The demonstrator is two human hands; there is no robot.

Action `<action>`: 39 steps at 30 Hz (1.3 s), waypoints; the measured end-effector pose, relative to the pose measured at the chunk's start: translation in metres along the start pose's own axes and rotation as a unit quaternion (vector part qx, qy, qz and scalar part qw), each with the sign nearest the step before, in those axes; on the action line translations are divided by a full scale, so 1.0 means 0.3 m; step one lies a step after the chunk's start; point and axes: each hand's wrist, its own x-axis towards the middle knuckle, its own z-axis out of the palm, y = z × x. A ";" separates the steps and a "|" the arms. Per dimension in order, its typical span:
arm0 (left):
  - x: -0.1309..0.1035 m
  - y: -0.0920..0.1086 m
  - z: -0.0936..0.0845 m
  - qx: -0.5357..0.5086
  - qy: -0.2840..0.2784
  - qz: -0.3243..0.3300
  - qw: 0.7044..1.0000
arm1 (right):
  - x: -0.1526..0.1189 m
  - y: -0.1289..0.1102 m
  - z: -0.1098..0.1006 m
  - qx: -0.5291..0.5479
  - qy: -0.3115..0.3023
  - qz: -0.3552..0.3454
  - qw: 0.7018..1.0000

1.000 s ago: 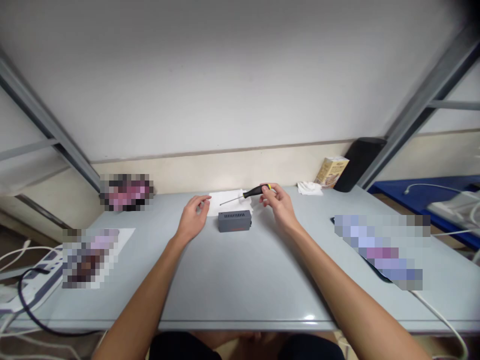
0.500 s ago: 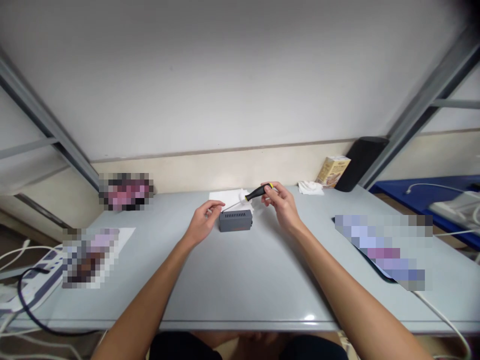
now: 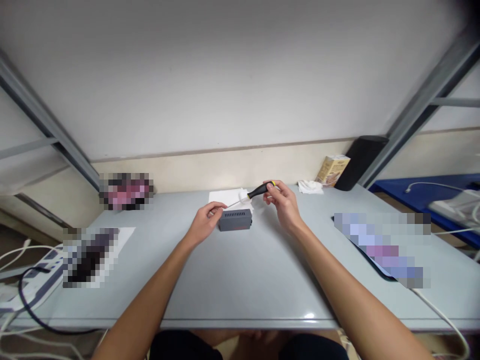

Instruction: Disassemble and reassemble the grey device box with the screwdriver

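Observation:
A black screwdriver with yellow trim point(image 3: 258, 191) is held by its handle in my right hand point(image 3: 284, 202), its thin shaft pointing left and down. The shaft's tip ends at the fingertips of my left hand point(image 3: 204, 220), which are pinched together at the left end of a dark grey slotted box point(image 3: 236, 220). Whether those fingers grip the tip or something small is too fine to tell. Behind the box, white paper point(image 3: 221, 196) lies on the table with a small white object point(image 3: 243, 195) on it.
On the grey table point(image 3: 240, 280) a yellow carton point(image 3: 333, 170), crumpled tissue point(image 3: 310, 187) and black cylinder point(image 3: 362, 162) stand back right. A tablet-like device point(image 3: 375, 250) lies right, partly blurred. A power strip point(image 3: 37, 285) with cables is at left.
The screwdriver has shifted slightly to the right, its tip lifted a little away from the box's left end. My left fingertips have moved slightly right with it.

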 end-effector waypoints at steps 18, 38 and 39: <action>-0.012 0.023 -0.042 -0.037 -0.089 -0.019 0.995 | 0.045 0.035 -0.067 0.118 0.106 0.072 0.985; -0.009 -0.068 0.015 0.127 -0.056 0.056 0.989 | -0.021 0.002 0.004 -0.004 0.150 -0.107 0.983; -0.009 -0.069 0.018 0.136 -0.053 0.070 0.987 | -0.045 0.000 0.019 -0.029 0.147 -0.148 0.978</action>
